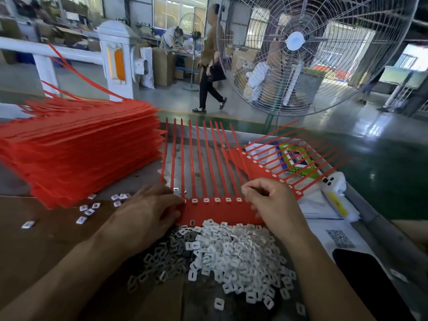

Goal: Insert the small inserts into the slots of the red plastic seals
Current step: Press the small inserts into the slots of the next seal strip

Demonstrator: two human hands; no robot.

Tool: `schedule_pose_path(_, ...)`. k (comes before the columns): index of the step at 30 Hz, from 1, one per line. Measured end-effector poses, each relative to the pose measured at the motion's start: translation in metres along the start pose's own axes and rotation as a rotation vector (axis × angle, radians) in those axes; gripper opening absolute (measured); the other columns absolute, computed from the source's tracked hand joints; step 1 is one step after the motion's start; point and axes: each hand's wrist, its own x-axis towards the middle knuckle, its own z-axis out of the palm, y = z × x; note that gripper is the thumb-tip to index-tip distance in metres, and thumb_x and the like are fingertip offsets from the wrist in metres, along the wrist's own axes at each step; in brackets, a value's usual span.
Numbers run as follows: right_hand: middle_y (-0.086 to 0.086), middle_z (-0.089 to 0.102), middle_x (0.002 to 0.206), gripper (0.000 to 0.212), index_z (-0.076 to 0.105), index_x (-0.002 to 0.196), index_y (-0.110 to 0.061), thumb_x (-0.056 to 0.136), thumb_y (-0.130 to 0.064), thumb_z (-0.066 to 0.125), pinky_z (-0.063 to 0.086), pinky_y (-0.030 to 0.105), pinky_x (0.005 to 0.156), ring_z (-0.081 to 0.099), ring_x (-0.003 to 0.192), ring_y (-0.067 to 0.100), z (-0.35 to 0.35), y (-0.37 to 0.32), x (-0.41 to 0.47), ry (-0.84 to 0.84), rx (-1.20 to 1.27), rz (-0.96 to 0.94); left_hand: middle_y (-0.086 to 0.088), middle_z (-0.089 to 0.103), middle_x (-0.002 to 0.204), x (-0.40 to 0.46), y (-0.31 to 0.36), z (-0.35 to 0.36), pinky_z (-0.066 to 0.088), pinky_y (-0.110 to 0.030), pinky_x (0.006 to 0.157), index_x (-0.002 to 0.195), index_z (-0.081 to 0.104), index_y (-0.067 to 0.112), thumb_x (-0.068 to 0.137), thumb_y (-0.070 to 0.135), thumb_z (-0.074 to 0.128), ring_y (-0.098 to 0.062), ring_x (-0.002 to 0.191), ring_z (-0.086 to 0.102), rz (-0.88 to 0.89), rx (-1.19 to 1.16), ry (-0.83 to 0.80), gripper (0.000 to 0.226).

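I have the sheet of red seals (220,213) lying flat between my two hands, its long tails running straight away from me toward the far table edge and its row of slots running left to right just under my knuckles. My left hand (148,212) rests on the sheet's left end, fingertips bent at the slots there; whether they pinch an insert I cannot tell. My right hand (272,200) hovers over the sheet's right end with fingers curled in, thumb and forefinger close together (likely on an insert, though nothing shows between them). The middle slots, five or so in view between my hands, already carry white inserts.

The supply sits just behind the sheet, nearer me: a loose heap of inserts (231,251), pale on the right and darker grey on the left, lying bare on the table with no tray round it. So each reach is a short pull back toward me, then forward to the slot row.

A finished sheet (261,167) lies angled off to the right, and a tall stack of seals (76,151) stands on my left. A few stray inserts (89,210) lie near the stack.
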Motion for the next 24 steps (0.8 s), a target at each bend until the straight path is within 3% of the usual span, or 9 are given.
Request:
schedule_pose_path(2,-0.019,0.074,0.083,0.011,0.076,0.088,-0.034,0.094,-0.027,0.070,0.058,0.028,0.066,0.069,0.077,0.003,-0.001,0.003,0.002,0.046,0.020,0.026,0.022,0.050,0.132,0.000,0.000,0.000,0.043,-0.037,0.106,0.135,0.056,0.045,0.098,0.050,0.051,-0.005,0.124,0.042,0.000,0.003,0.001,0.038)
schedule_pose_path(6,-0.015,0.074,0.081,0.013,0.076,0.089,-0.032,0.092,-0.020,0.074,0.053,0.014,0.055,0.071,0.069,0.004,-0.001,0.008,0.004,0.104,0.093,0.072,0.023,0.048,0.133,0.000,0.000,0.000,0.042,-0.037,0.107,0.137,0.054,0.046,0.098,0.052,0.049,-0.005,0.126,0.041,-0.006,0.012,-0.015,0.040)
schedule_pose_path(14,-0.014,0.071,0.092,0.017,0.076,0.096,-0.032,0.093,-0.015,0.072,0.051,0.013,0.053,0.069,0.068,0.002,-0.010,0.014,0.008,0.182,0.045,0.091,0.022,0.045,0.138,-0.001,0.000,-0.001,0.038,-0.037,0.111,0.139,0.052,0.046,0.098,0.053,0.048,-0.004,0.130,0.035,-0.020,0.008,-0.036,0.042)
schedule_pose_path(21,-0.021,0.070,0.091,0.020,0.075,0.098,-0.035,0.095,-0.016,0.071,0.059,0.025,0.069,0.069,0.081,0.002,-0.008,0.020,0.011,0.150,-0.055,0.068,0.023,0.045,0.137,-0.001,0.000,-0.002,0.037,-0.033,0.110,0.139,0.052,0.046,0.098,0.052,0.047,-0.003,0.129,0.035,-0.020,0.008,-0.039,0.042)
schedule_pose_path(24,-0.026,0.066,0.093,0.019,0.078,0.110,-0.027,0.096,-0.017,0.071,0.059,0.036,0.088,0.067,0.090,0.004,-0.007,0.021,0.011,0.101,-0.116,0.072,0.024,0.045,0.136,-0.001,0.000,-0.002,0.038,-0.034,0.110,0.138,0.051,0.046,0.097,0.052,0.047,-0.002,0.128,0.035,-0.015,0.009,-0.036,0.042)
